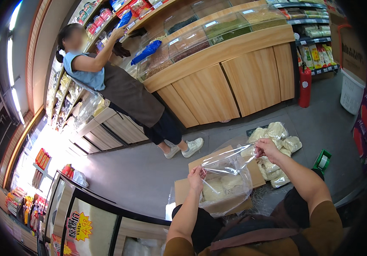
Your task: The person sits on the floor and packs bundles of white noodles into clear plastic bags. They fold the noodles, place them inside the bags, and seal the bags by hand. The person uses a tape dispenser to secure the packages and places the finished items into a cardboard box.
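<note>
Both my hands hold the edge of a clear plastic bag (pixel 223 156), stretched taut between them above an open cardboard box (pixel 183 188). My left hand (pixel 196 177) pinches the edge at the box's left side. Over the right side, my right hand (pixel 265 148) grips the other end. The bag lines the box, and its lower part hangs over the front wall. Inside, pale bundles that look like dried noodles (pixel 214 188) show through the film. Beside the box on the floor lies a pile of similar pale bundles in clear bags (pixel 277 132), close to my right hand.
A tape dispenser (pixel 323 161) lies on the floor at right. A person in a brown apron (pixel 129 89) stands ahead, near a wooden counter (pixel 202 96) with clear bins. A fire extinguisher (pixel 305 86) and white basket (pixel 351 92) stand right; a black-framed display case (pixel 97 211) is left.
</note>
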Demonstrator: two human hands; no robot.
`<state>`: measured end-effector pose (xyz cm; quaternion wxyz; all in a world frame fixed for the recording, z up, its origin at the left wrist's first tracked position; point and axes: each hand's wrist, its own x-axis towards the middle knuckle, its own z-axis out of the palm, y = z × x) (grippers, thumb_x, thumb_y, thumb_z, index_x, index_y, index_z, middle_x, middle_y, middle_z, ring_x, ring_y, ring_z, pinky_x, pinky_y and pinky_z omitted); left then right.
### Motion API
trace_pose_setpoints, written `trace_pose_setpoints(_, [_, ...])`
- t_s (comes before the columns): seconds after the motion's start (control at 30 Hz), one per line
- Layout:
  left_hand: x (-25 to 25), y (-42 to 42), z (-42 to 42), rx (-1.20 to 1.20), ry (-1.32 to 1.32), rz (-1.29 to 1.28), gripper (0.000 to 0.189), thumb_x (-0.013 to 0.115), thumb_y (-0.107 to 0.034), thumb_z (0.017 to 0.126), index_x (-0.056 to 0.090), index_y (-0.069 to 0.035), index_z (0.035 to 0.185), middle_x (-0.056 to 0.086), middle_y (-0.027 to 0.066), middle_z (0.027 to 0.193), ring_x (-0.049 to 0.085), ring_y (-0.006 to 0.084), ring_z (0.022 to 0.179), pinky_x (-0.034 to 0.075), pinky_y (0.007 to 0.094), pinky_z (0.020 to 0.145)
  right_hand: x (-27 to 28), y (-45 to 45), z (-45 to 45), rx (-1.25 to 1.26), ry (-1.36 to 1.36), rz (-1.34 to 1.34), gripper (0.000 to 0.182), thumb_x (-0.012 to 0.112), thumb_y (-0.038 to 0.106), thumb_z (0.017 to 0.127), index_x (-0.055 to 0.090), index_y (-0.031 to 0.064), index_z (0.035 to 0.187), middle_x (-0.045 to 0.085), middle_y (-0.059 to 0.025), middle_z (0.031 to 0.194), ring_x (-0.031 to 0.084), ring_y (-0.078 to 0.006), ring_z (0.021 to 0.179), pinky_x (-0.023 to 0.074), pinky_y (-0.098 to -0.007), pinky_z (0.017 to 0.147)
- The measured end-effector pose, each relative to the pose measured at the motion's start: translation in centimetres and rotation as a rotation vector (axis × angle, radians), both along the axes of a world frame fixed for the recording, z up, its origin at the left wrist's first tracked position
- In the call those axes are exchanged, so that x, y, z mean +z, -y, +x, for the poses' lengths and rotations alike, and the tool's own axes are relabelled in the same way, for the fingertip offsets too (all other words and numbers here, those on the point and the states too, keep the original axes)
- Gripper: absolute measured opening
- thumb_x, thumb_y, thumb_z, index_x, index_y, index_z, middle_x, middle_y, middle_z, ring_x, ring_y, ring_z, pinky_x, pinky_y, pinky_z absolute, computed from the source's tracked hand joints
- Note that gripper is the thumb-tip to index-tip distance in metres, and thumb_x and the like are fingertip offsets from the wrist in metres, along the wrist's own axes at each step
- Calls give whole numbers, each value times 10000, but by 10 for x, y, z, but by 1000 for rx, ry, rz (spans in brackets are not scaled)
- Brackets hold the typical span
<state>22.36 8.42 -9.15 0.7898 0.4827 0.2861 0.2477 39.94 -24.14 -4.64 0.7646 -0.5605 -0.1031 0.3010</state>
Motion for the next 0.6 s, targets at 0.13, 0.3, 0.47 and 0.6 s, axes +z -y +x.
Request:
trace_pose_setpoints(0.13, [-9,-2,1,13,16,-63,68,585,-132,919,585,-80,875,614,27,725,587,108,609,463,215,506,-2,-8,-4,-83,0,-28,119,563,64,899,546,61,1016,600,-64,698,582,-141,552,513,-289,514])
trace_pose_setpoints(0.3, [15,3,29,-89,157,375,212,504,-177,951,521,-120,748,492,-10,583,434,85,476,312,229,413,-1,7,22,-179,41,124,398,552,9,872,512,83,1261,560,-30,703,563,-122,593,475,-265,537])
trace_pose_setpoints(0.47, [-15,-24,-8,-147,95,253,109,576,-174,935,573,-88,867,538,-1,670,472,68,575,375,213,496,3,-17,14,33,11,170,337,509,37,883,531,-59,1205,641,-166,1051,648,-246,949,520,-351,891])
trace_pose_setpoints(0.6, [21,21,8,32,-21,105,85,630,-136,904,598,-61,929,604,19,738,533,62,588,429,168,509,9,7,6,31,212,44,364,485,-56,846,537,-66,1206,616,-179,1145,618,-241,1062,506,-333,953])
